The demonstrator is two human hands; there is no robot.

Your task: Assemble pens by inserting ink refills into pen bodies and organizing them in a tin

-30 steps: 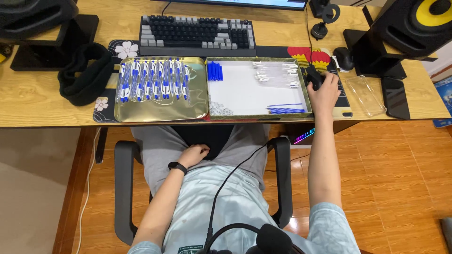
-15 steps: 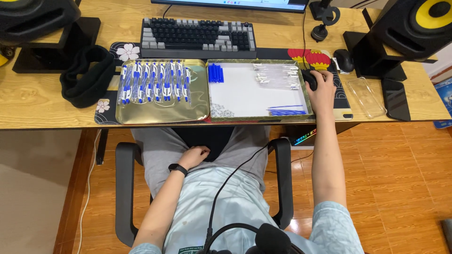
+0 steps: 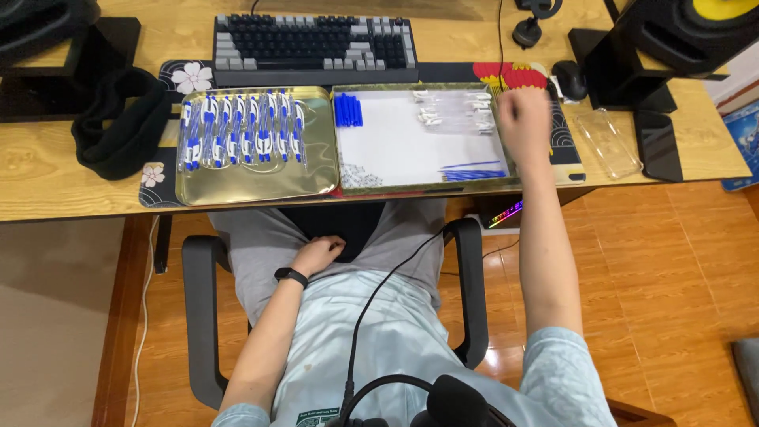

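— What is changing with the right hand point(image 3: 523, 119)?
— It is lifting off the black mouse point(image 3: 569, 77), blurring beside the white-lined tray of pen parts point(image 3: 411, 142); its grip is unreadable.
— And the left hand point(image 3: 318, 255)?
— Still resting loosely curled on the lap, holding nothing.

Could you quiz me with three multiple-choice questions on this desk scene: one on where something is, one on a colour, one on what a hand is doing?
1. Where is the left hand?
A on the keyboard
B on the lap
C in a tray

2. What colour are the caps in the right tray?
A blue
B red
C green

3. The right hand is:
A flat on the floor
B raised by the right tray's edge
C holding the headphones

B: it lies on the thigh below the desk.
A: a blue cluster lies in the tray's corner.
B: it hovers, blurred, over the tray's right side.
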